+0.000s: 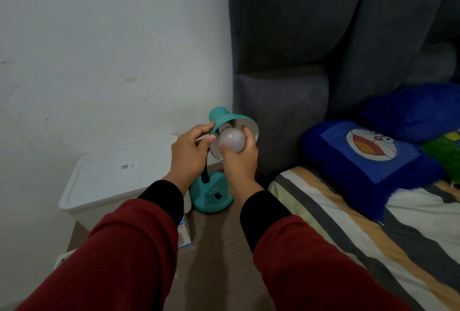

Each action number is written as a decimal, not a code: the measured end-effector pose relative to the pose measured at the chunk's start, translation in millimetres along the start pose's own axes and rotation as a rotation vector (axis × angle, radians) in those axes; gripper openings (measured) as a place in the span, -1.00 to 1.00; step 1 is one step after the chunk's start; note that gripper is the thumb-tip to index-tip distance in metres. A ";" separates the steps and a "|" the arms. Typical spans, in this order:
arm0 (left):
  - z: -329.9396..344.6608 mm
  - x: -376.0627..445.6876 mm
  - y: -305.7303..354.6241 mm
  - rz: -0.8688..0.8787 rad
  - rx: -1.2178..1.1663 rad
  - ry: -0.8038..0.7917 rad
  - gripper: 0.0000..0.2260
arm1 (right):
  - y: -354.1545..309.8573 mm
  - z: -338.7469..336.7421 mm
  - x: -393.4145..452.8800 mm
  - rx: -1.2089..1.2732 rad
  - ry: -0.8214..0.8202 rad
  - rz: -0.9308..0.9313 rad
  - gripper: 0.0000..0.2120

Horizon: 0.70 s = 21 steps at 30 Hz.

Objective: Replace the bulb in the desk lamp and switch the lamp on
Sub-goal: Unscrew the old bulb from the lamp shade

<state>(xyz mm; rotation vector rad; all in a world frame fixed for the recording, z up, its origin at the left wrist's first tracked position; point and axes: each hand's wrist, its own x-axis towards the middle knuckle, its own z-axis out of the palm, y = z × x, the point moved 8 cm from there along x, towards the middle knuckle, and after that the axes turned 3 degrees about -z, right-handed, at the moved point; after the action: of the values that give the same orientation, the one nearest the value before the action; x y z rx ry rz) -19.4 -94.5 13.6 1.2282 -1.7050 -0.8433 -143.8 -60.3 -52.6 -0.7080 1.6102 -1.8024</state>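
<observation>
Item one, as I see it from the head view: my right hand (240,158) has fingers and thumb curled round the frosted white globe bulb (232,140), which sits in the mouth of the teal lamp shade (225,118), while my left hand (190,152) pinches the shade's teal outer rim between thumb and fingertips. Item two: the lamp's black gooseneck rises from a glossy teal base (212,197) on a wood-grain bedside table (219,248). Item three: a closed white plastic storage box (117,173) stands left of the base, contents hidden.
</observation>
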 end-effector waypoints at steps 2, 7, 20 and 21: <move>0.2 -0.4 0.1 0.004 0.006 -0.005 -0.71 | 5.4 -1.8 0.8 0.022 0.008 0.029 -0.28; 0.5 -2.0 0.1 0.014 0.013 -0.006 -0.72 | 3.5 -6.6 1.1 0.064 0.009 0.001 -0.29; 1.4 -1.0 0.9 0.022 0.006 -0.011 -0.72 | 5.1 -2.5 -1.3 0.153 -0.012 0.020 -0.25; 1.4 -1.3 1.0 0.020 0.001 -0.011 -0.72 | 7.1 -3.2 -1.3 0.152 -0.005 0.039 -0.28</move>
<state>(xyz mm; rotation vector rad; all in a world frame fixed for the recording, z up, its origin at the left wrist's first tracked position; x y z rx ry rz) -20.9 -92.9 13.5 1.2073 -1.7239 -0.8384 -144.7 -57.7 -60.0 -0.6067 1.4560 -1.8701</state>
